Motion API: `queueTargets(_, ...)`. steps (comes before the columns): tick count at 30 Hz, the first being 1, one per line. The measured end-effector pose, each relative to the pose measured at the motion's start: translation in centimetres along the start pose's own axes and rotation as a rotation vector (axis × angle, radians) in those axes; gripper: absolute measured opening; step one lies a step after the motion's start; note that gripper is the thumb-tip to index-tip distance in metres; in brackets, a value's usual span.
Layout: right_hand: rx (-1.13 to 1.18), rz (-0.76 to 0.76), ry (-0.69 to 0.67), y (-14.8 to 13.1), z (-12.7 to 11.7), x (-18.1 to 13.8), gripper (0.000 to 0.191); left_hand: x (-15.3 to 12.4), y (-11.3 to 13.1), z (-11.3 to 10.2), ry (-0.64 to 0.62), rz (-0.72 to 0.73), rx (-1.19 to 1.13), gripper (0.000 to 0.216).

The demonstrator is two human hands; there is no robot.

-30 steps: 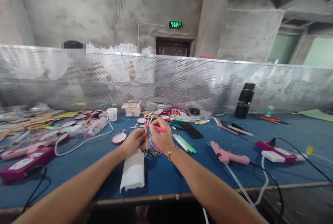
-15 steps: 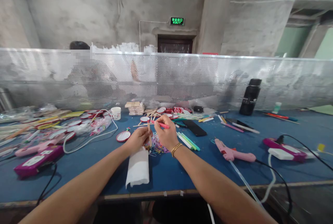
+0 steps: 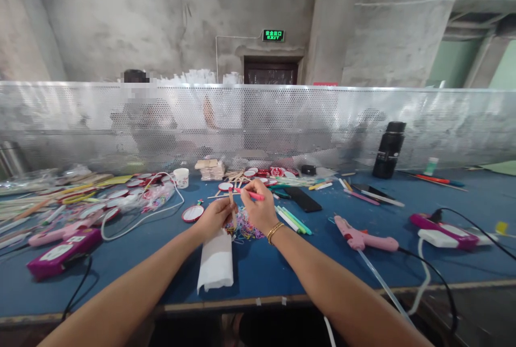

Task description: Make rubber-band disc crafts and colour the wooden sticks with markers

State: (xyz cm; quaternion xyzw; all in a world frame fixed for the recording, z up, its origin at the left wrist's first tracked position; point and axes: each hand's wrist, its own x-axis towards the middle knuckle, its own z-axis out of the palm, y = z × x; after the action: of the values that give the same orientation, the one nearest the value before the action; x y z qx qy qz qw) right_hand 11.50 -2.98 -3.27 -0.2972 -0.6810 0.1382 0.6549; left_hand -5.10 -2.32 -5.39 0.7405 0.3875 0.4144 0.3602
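Observation:
My left hand (image 3: 216, 217) is closed on a flat wooden craft stick (image 3: 231, 200), held upright with red colouring near its top. In my right hand (image 3: 260, 208), the fingers pinch a pink-red marker pen (image 3: 255, 194); its tip points left at the stick's upper end. Beneath both hands lies a heap of colourful thin rubber bands or string (image 3: 246, 225); I cannot tell which. A folded white paper or cloth (image 3: 216, 264) rests just below my left hand. Several green and white marker pens (image 3: 293, 220) lie right of my right hand, beside a black phone (image 3: 304, 199).
A pink glue gun (image 3: 358, 235) and a purple power strip (image 3: 443, 231) lie on the right, with cables over the table edge. Another power strip (image 3: 64, 253) is at left. A black bottle (image 3: 389, 151) stands before the perforated metal screen (image 3: 282, 121); a person (image 3: 143, 121) is behind it.
Both hands keep their grip, the marker tip staying near the stick's top. The whole view has shifted slightly. The person behind the screen has moved a little.

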Motion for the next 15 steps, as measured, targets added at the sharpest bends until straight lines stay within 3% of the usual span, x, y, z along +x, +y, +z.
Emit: queueTargets(15, -0.001, -0.016, -0.019, -0.08, 0.0, -0.02, 0.011, 0.01, 0.19, 0.09, 0.003, 0.003, -0.041, 0.048)
